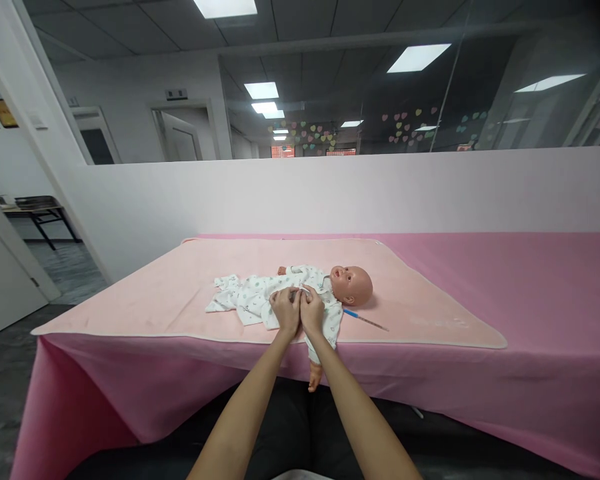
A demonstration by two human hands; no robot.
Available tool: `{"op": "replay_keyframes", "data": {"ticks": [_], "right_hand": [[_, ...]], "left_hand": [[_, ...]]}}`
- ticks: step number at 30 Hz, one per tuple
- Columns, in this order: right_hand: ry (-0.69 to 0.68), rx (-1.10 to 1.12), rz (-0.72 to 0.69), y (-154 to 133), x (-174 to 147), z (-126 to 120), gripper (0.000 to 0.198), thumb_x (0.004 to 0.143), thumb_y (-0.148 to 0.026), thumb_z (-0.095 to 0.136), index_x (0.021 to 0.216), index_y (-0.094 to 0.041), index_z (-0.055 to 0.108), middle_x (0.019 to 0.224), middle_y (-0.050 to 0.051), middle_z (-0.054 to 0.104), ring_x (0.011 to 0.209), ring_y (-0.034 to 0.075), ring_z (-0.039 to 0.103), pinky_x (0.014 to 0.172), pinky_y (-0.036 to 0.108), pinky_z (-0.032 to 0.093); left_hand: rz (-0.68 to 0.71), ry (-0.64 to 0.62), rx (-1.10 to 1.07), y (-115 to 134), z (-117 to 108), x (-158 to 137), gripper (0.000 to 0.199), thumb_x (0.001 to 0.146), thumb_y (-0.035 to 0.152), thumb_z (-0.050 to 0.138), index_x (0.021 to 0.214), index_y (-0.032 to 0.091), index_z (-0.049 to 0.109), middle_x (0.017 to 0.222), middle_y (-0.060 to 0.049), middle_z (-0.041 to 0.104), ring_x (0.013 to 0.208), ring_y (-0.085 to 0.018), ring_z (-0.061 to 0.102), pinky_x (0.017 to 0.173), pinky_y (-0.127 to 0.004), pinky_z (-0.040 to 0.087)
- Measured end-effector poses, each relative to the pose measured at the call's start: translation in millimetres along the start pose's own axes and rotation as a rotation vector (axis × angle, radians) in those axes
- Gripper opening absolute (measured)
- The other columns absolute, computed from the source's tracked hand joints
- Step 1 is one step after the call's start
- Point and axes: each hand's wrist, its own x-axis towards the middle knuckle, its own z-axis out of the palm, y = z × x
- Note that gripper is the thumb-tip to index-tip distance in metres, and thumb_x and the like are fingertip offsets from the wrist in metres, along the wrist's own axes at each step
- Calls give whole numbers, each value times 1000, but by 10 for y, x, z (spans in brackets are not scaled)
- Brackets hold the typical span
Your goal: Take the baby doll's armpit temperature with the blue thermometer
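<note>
I see the doll (354, 285) lying on the peach blanket (420, 310), its long axis going crosswise in front of the person. The left hand (285, 311) and the right hand (312, 311) meet over the doll's chest, and both seem to pinch the white garment (257, 297) there. The right hand is nearer to the doll's head end, the left toward its feet.

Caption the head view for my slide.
Left hand and right hand meet over a clothed doll lying on a peach mat.
</note>
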Motion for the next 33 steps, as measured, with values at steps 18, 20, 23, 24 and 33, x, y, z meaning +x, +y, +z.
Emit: {"op": "replay_keyframes", "data": {"ticks": [18,20,23,24,33], "right_hand": [[12,-88,24,71,39,35,30,83,-32,37,87,-15,62,80,9,67,70,19,57,63,25,37],[15,-83,19,74,40,37,31,83,-33,37,84,-15,62,77,9,67,68,18,57,62,25,37],[19,-64,10,68,38,36,30,82,-33,37,83,-15,62,77,9,67,67,18,56,62,25,37],[20,-50,10,62,36,35,30,82,-32,38,83,-15,62,77,9,67,68,18,56,62,24,37],[55,90,40,31,26,30,29,79,-39,41,80,-18,61,76,6,66,66,16,56,61,24,38]], "left_hand": [[48,26,131,8,7,-13,10,79,27,57,74,22,65,88,-4,60,91,-20,51,87,-36,31],[62,21,134,4,5,-14,11,79,27,57,73,22,65,88,-4,60,90,-20,51,87,-36,31],[65,29,129,4,2,-15,11,79,28,57,75,22,65,88,-5,59,90,-20,51,86,-36,31],[64,31,126,7,0,-17,11,79,28,56,76,22,65,88,-4,59,91,-21,50,86,-36,31],[67,45,95,30,-4,-26,7,77,26,58,73,22,62,88,-3,59,91,-20,50,86,-36,31]]}}
